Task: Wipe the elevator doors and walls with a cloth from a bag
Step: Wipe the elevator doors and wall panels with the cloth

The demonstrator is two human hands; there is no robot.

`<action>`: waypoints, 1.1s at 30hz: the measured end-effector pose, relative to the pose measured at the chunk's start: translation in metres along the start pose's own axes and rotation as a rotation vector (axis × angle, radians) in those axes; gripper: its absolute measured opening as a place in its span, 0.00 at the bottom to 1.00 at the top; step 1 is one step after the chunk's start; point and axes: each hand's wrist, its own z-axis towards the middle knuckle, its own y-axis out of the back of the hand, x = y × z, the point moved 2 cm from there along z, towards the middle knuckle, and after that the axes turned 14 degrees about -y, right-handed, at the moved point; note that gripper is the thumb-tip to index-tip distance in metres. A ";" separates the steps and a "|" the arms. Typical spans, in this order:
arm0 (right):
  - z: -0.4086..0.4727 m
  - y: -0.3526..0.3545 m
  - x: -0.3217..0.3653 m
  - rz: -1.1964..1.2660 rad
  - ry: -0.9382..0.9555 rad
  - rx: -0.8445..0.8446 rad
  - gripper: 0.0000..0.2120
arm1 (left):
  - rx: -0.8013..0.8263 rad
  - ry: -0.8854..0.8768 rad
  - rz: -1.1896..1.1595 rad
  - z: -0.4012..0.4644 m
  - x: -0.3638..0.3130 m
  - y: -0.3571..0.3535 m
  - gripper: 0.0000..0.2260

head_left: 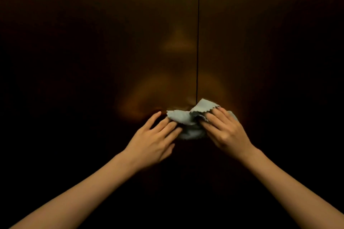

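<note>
Two bare forearms reach up from the bottom edge. Left hand [155, 135], fingers straight and spread, presses the left end of the crumpled grey cloth [188, 119]. Right hand [225, 130], fingers also extended, flattens the other end. Cloth sits against the bronze elevator doors [130, 42], straddling the dark centre seam [198, 33], one pinked corner sticking up.

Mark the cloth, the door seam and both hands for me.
cloth [181, 117], head view: on its crumpled left part.
door seam [198, 42], head view: on the dark vertical line.
left hand [151, 140], head view: on its back.
right hand [227, 131], head view: on its back.
</note>
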 end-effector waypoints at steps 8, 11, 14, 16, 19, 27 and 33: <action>-0.015 -0.005 0.001 0.028 0.089 0.051 0.09 | 0.043 -0.042 -0.019 -0.008 -0.024 -0.015 0.22; -0.012 -0.006 0.001 0.039 0.020 0.019 0.11 | 0.022 0.018 -0.034 0.000 -0.021 -0.011 0.21; -0.048 -0.019 0.012 0.046 0.077 0.084 0.10 | 0.051 -0.062 -0.073 -0.012 -0.042 -0.023 0.21; -0.065 -0.023 0.016 0.028 0.132 0.172 0.13 | 0.092 -0.117 -0.078 -0.021 -0.054 -0.031 0.21; -0.054 -0.021 0.012 0.045 0.112 0.140 0.11 | 0.074 -0.078 -0.083 -0.019 -0.051 -0.032 0.21; -0.085 -0.030 0.030 0.088 -0.022 0.163 0.13 | 0.129 -0.026 -0.128 -0.030 -0.082 -0.049 0.23; -0.120 -0.040 0.057 0.014 -0.165 0.189 0.16 | 0.124 0.050 -0.140 -0.047 -0.114 -0.069 0.23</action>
